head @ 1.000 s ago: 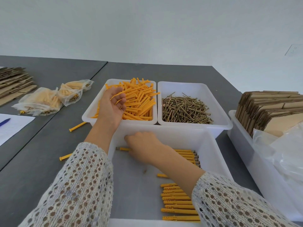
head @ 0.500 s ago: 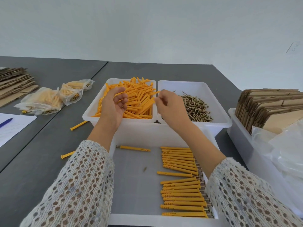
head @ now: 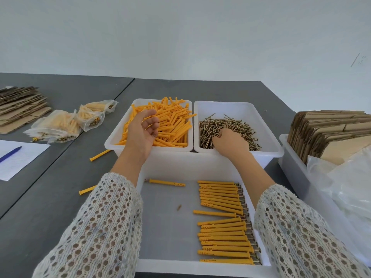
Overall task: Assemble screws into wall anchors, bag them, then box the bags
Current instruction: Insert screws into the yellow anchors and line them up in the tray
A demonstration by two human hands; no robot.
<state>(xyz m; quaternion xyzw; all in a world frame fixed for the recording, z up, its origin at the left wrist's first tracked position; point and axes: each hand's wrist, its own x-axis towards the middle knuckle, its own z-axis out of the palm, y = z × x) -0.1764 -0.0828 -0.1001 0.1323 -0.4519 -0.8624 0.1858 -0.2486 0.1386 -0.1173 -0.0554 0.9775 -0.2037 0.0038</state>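
Note:
My left hand (head: 143, 130) hovers over the white bin (head: 112, 140) of loose orange wall anchors (head: 174, 125), palm up, fingers curled round an orange anchor. My right hand (head: 230, 142) reaches into the neighbouring white bin (head: 269, 137) of brass screws (head: 236, 125), fingertips down in the pile; whether it holds a screw is hidden. In the near white tray (head: 180, 266), several anchors with screws in them (head: 222, 223) lie in rows at the right, and one more (head: 166, 182) lies alone at the far left.
Filled clear bags (head: 60, 125) lie on the grey table at left, beside flat cardboard (head: 20, 107), a sheet of paper and a blue pen (head: 11, 154). Two stray anchors (head: 99, 155) lie on the table. A bin at right holds folded boxes (head: 329, 133) and plastic bags (head: 349, 185).
My right hand left the near tray, leaving an assembled anchor at its far left, rose past the anchor bin and went down into the screws. My left hand stayed over the anchors.

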